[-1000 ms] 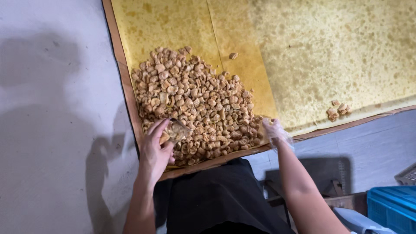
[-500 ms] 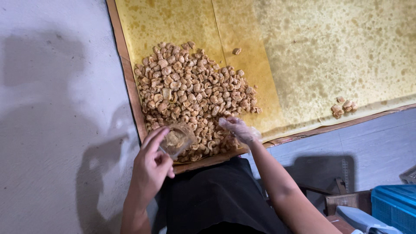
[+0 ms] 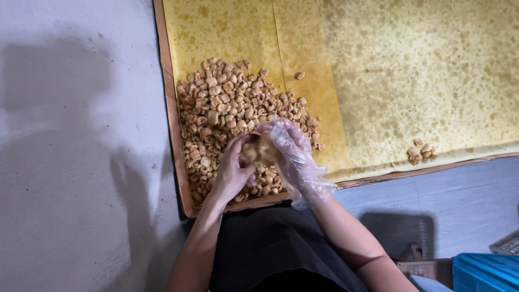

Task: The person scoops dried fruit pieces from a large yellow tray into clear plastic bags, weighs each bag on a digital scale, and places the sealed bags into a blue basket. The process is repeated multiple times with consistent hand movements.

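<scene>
A heap of small tan fried snack pieces (image 3: 227, 108) lies in the near left corner of a big wooden tray (image 3: 172, 119) lined with oil-stained yellow paper. Over the heap's near edge, my bare left hand (image 3: 231, 174) grips a small clear container (image 3: 254, 151) filled with pieces. My right hand (image 3: 289, 151), in a thin clear plastic glove, is cupped against the container's far side and touches the pieces in it. Both hands meet above the heap.
A few loose pieces (image 3: 421, 151) lie at the tray's near edge to the right, and a single one (image 3: 299, 75) beyond the heap. Grey floor (image 3: 75, 162) lies left. A blue crate (image 3: 484, 273) sits at the lower right. My black apron (image 3: 270, 249) is below.
My gloved right hand moved left from the tray's near edge to the container. My left hand brought the container slightly right, and the two hands now meet.
</scene>
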